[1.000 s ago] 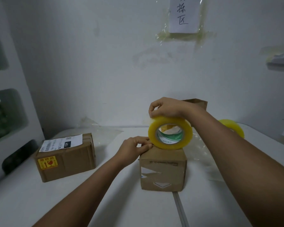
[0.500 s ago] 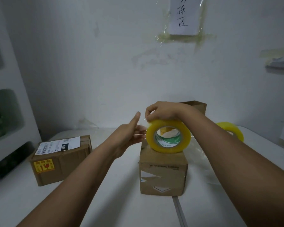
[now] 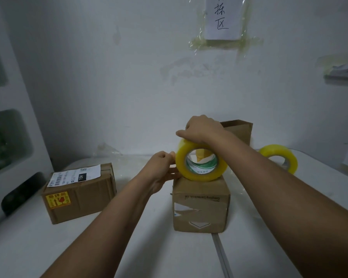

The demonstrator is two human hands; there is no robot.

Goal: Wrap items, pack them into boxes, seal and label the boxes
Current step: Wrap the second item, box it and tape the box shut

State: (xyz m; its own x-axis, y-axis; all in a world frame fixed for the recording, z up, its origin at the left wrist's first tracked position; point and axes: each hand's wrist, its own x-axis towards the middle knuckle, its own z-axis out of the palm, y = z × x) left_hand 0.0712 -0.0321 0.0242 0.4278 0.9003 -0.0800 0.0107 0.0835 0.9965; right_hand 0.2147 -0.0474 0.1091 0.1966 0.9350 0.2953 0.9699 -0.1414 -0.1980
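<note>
Two tape rolls [image 3: 202, 164] [image 3: 278, 158], three boxes [image 3: 201, 203] [image 3: 79, 194] [image 3: 238, 131].

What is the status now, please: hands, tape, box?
Right hand grips tape roll upright on small box. Left hand pinches at roll's left edge. Nothing blocking; second roll idle right.

Small packing/shipping station, not a home setup.

I'm at a white table [image 3: 48, 247] pushed against a bare white wall [image 3: 129, 77]. A sealed carton [image 3: 84, 197] carries a barcode shipping label [image 3: 74, 176] and a yellow fragile sticker [image 3: 58, 200]. A second carton [image 3: 201, 205] sits under my tape roll [image 3: 201, 161], with a spare roll [image 3: 279, 158] near it on the right. A handwritten zone sign [image 3: 222, 17] is taped to the wall.
</note>
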